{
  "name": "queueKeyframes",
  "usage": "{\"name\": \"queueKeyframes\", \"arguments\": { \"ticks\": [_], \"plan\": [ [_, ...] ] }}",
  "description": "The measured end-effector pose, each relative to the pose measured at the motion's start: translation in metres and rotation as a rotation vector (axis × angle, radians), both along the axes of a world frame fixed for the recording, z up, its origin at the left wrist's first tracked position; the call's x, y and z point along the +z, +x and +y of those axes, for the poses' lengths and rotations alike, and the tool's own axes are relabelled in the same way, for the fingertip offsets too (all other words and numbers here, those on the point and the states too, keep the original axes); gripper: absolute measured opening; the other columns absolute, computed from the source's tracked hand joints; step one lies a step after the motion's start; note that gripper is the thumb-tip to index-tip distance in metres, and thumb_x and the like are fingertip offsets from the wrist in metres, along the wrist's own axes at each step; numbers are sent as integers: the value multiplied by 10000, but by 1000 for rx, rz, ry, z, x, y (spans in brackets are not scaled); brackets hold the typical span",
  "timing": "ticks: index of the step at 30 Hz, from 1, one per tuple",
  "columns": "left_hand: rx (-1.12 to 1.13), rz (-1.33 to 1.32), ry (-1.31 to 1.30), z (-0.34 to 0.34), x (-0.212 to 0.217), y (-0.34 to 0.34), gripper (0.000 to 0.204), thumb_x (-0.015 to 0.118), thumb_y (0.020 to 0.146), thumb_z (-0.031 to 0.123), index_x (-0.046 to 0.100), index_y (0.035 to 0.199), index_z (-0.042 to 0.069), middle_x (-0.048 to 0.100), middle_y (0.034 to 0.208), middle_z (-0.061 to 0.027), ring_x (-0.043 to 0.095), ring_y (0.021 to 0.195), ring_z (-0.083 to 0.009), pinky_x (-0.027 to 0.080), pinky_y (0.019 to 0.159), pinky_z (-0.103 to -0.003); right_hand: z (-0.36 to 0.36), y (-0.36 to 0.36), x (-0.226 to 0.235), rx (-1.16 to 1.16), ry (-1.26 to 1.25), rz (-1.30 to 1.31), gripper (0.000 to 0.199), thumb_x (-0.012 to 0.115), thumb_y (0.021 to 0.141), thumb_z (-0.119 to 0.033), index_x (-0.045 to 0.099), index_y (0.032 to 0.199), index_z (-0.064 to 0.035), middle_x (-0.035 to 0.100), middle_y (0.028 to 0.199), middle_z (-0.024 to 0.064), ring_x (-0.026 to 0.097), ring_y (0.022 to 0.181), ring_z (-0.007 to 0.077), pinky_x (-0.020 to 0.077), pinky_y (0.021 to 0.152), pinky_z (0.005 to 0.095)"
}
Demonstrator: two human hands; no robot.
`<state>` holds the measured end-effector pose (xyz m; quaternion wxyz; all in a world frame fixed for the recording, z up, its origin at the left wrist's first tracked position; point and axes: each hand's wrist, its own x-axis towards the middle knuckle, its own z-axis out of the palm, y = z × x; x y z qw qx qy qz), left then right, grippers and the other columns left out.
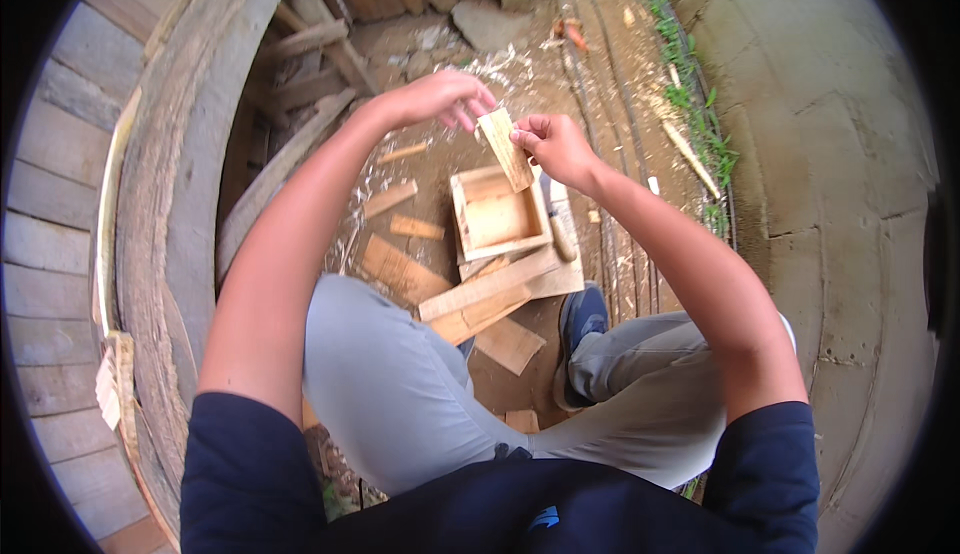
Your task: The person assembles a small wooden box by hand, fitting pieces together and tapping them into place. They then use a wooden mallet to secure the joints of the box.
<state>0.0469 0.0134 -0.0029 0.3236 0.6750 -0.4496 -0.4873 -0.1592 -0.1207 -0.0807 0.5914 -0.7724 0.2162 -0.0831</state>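
Note:
A short, flat piece of wood (506, 151) is pinched in the fingers of my right hand (560, 146), tilted above a small wooden box. My left hand (445, 102) hovers just left of the piece's upper end, its fingers apart and slightly blurred; it seems to hold nothing. The open-topped box (462, 216) has a square frame and a pale wooden bottom. Beside its right wall lies a knife (562, 236) with a wooden handle, partly hidden behind the box and my hand. Under the box is a flat board (570, 279).
A narrow plank (487, 285) lies across the board's front. Several wood offcuts (403, 267) and shavings (500, 62) are scattered on the dirt ground. A thick wooden beam (178, 164) rises at left, a block wall (830, 194) at right. My shoe (580, 339) is close to the board.

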Motion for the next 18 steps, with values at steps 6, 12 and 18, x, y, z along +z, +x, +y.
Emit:
{"name": "queueKeyframes", "arguments": {
  "ticks": [6, 12, 18],
  "plan": [
    [86, -93, -232, 11, 86, -51, 284, 685, 997, 248, 658, 1077, -22, 725, 906, -73, 728, 821, -149, 559, 720, -275, 5, -36, 138, -90, -415, 70, 300, 665, 979, -197, 716, 1190, 11, 765, 1021, 188, 746, 853, 242, 580, 782, 370],
    [293, -352, -246, 30, 98, -74, 213, 632, 1017, 223, 661, 1070, 19, 695, 899, -37, 674, 753, -108, 553, 650, -271, 129, -108, 267, 215, 130, -225, 367, 446, 908, 40, 605, 1235, -4, 681, 997, 78, 630, 894, 151, 517, 796, 296],
    [336, -492, -227, 26, 61, -74, 259, 572, 1054, 298, 670, 1090, 61, 668, 916, 2, 605, 760, -77, 511, 654, -258, 179, -141, 285, 830, 437, -176, 291, 460, 923, -2, 631, 1158, -2, 693, 975, 104, 654, 877, 201, 531, 789, 330]
  ]
}}
